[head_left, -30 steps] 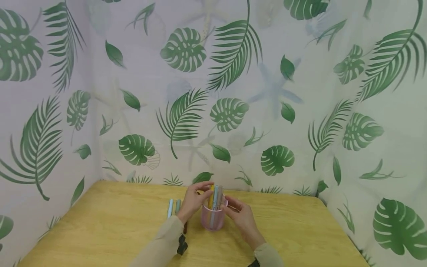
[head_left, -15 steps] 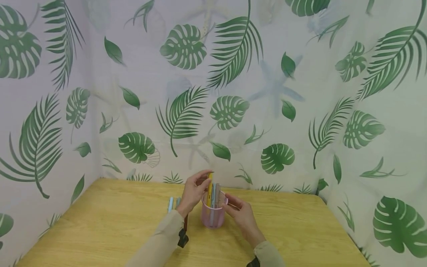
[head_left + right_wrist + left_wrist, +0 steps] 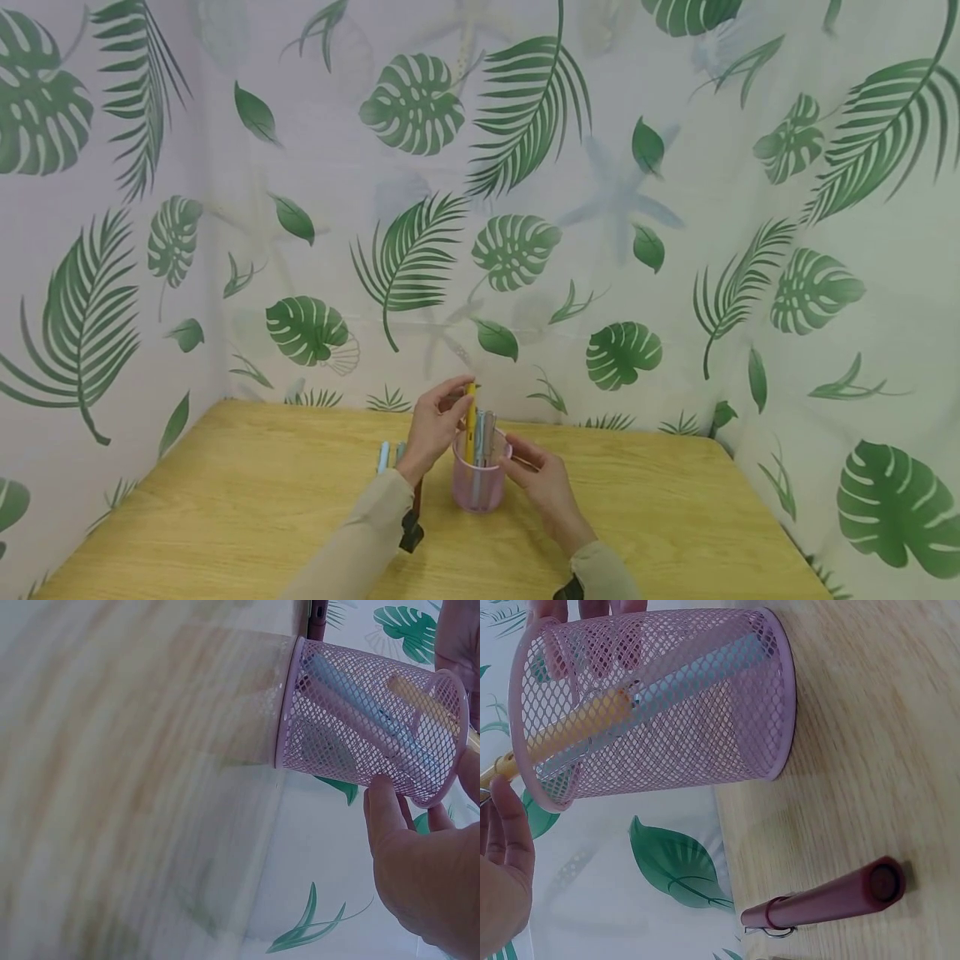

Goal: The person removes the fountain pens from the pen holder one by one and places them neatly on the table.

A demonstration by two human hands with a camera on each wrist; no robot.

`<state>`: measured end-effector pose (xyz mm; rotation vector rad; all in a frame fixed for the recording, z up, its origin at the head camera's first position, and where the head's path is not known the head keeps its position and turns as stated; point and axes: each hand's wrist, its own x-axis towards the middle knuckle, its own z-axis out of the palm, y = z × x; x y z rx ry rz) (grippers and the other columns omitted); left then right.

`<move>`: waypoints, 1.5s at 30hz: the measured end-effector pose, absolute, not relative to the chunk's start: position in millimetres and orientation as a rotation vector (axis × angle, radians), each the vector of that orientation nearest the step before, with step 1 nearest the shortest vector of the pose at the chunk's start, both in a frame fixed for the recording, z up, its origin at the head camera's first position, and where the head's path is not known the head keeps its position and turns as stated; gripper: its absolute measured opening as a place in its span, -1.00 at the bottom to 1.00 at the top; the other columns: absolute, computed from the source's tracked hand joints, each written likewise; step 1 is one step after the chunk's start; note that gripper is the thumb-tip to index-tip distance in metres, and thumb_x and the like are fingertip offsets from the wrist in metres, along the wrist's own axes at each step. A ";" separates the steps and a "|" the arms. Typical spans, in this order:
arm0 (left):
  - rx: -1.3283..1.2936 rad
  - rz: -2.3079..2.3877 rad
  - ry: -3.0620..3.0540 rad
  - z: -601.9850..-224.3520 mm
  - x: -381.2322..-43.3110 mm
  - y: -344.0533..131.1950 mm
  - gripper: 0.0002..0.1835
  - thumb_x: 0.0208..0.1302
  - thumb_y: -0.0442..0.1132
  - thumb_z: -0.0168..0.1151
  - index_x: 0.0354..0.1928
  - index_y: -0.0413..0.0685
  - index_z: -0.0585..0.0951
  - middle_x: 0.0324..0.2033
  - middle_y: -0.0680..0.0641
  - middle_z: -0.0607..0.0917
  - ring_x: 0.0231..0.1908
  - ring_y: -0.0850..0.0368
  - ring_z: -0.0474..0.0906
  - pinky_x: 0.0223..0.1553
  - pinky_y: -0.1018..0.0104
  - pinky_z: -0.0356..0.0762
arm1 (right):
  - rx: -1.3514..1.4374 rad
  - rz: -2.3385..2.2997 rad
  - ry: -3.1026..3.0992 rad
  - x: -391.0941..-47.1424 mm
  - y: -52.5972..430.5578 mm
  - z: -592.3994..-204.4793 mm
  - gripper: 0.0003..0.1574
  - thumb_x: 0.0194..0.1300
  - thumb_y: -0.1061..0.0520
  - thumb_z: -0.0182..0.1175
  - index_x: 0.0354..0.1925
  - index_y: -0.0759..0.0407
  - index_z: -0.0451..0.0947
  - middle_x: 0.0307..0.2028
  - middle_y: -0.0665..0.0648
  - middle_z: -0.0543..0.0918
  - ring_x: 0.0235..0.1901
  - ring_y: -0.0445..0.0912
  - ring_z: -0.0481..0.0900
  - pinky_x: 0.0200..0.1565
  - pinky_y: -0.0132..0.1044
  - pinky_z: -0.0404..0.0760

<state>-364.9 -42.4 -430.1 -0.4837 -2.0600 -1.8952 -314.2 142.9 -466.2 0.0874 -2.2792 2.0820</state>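
A pink mesh pen cup (image 3: 477, 493) stands upright on the wooden table. My left hand (image 3: 435, 425) pinches the upper end of a yellow pen (image 3: 471, 425). That pen's lower end (image 3: 615, 706) hangs partway down inside the cup, above its bottom, as the left wrist view shows. A light blue pen (image 3: 481, 440) and a greyish pen (image 3: 491, 437) lean in the same cup. On the cup's right side my right hand (image 3: 551, 496) holds it near the rim, with a finger (image 3: 384, 796) against the mesh.
Left of the cup, a light blue pen (image 3: 384, 457) and a green pen (image 3: 401, 452) lie on the table, partly behind my left arm. A dark red pen (image 3: 825, 900) lies closer to the cup. A leaf-print cloth (image 3: 540, 350) hangs behind the table (image 3: 660, 508).
My left hand has risen with the yellow pen, drawing it partway up out of the cup. My right hand has stayed at the cup's right side.
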 end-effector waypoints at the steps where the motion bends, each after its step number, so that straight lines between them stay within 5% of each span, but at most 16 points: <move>1: -0.485 -1.901 -2.055 -429.6 -365.0 -42.6 -0.66 0.37 -0.29 0.21 0.17 0.04 0.61 -0.03 -0.19 0.64 -0.28 0.08 0.60 -0.39 0.37 0.63 | 0.089 2.088 -2.273 -314.2 142.8 -465.7 -0.41 0.29 0.17 0.30 0.25 0.29 0.47 0.21 0.35 0.54 0.18 0.17 0.55 0.16 -0.11 0.58; 17: -0.525 -1.915 -2.043 -424.7 -366.2 -49.5 -0.65 0.38 -0.31 0.19 0.18 -0.01 0.58 -0.09 -0.21 0.64 -0.23 -0.10 0.66 -0.32 0.27 0.69 | 0.097 2.095 -2.276 -313.8 142.9 -463.5 -0.39 0.31 0.17 0.29 0.27 0.29 0.44 0.24 0.34 0.52 0.21 0.15 0.52 0.18 -0.12 0.56; 25: -0.557 -2.002 -2.034 -422.0 -368.1 -53.0 -0.62 0.39 -0.43 0.12 0.22 -0.18 0.52 -0.07 -0.35 0.60 -0.14 -0.30 0.63 -0.25 0.02 0.71 | 0.096 2.077 -2.289 -314.4 143.2 -464.4 -0.39 0.30 0.16 0.30 0.28 0.28 0.44 0.23 0.35 0.52 0.20 0.18 0.53 0.18 -0.09 0.56; 36: -0.498 -2.006 -1.974 -420.1 -364.9 -54.6 -0.63 0.36 -0.39 0.19 0.18 -0.09 0.56 -0.06 -0.27 0.64 -0.15 -0.08 0.67 -0.26 0.19 0.72 | 0.109 2.067 -2.281 -316.2 143.7 -467.4 -0.42 0.30 0.17 0.29 0.25 0.29 0.47 0.21 0.35 0.54 0.18 0.17 0.55 0.17 -0.10 0.57; 45: -0.511 -2.039 -1.893 -395.1 -342.6 -60.4 -0.63 0.32 -0.47 0.19 0.17 -0.26 0.54 -0.05 -0.42 0.64 -0.15 -0.26 0.65 -0.25 -0.01 0.71 | 0.137 2.073 -2.278 -313.8 142.5 -467.5 -0.40 0.32 0.19 0.27 0.27 0.34 0.43 0.22 0.39 0.52 0.18 0.18 0.54 0.15 -0.14 0.59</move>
